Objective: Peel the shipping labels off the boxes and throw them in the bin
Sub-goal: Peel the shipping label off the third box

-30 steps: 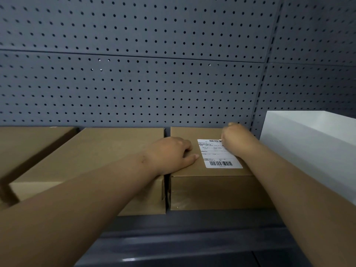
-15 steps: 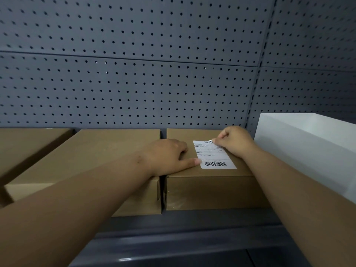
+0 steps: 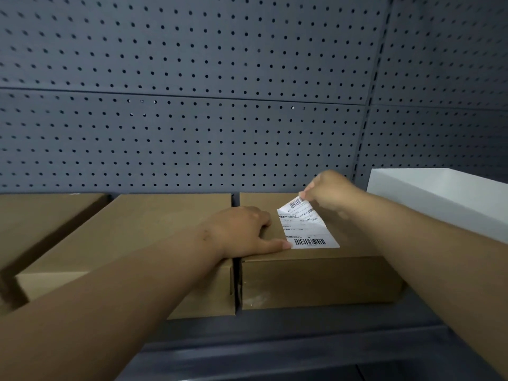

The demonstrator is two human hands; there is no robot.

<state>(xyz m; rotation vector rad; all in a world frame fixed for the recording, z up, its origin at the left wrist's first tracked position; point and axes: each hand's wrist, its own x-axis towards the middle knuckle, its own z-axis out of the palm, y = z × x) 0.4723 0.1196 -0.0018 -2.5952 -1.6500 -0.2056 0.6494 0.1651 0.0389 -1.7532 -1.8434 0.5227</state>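
Shipping label (image 3: 308,229) sits on top of the rightmost cardboard box (image 3: 316,281), toward its near right part. The top edge is lifted and curled off the cardboard, while the bottom strip lies flat near the box's front edge. Right hand (image 3: 328,192) pinches the lifted top corner between thumb and fingertips. Left hand (image 3: 242,232) lies palm-down on the same box top just left of the label; the thumb is stretched out with its tip touching the label's lower left corner, and the far fingers are slightly bent. Two barcodes are visible on the label, one by the pinched corner and one along the bottom edge. Between them are rows of small black print, too fine and blurred to read. No brand or print shows on any box. Middle cardboard box (image 3: 132,232) stands just beside the labelled one with a narrow gap between them, partly covered by the left forearm. A third box (image 3: 41,215) is cut off at the left frame edge. White container (image 3: 439,199) at right is cropped by the frame, its inside not visible. Everything sits on a dark shelf (image 3: 275,342) in front of a grey pegboard (image 3: 192,119). The right fingertips are mostly hidden behind the paper.
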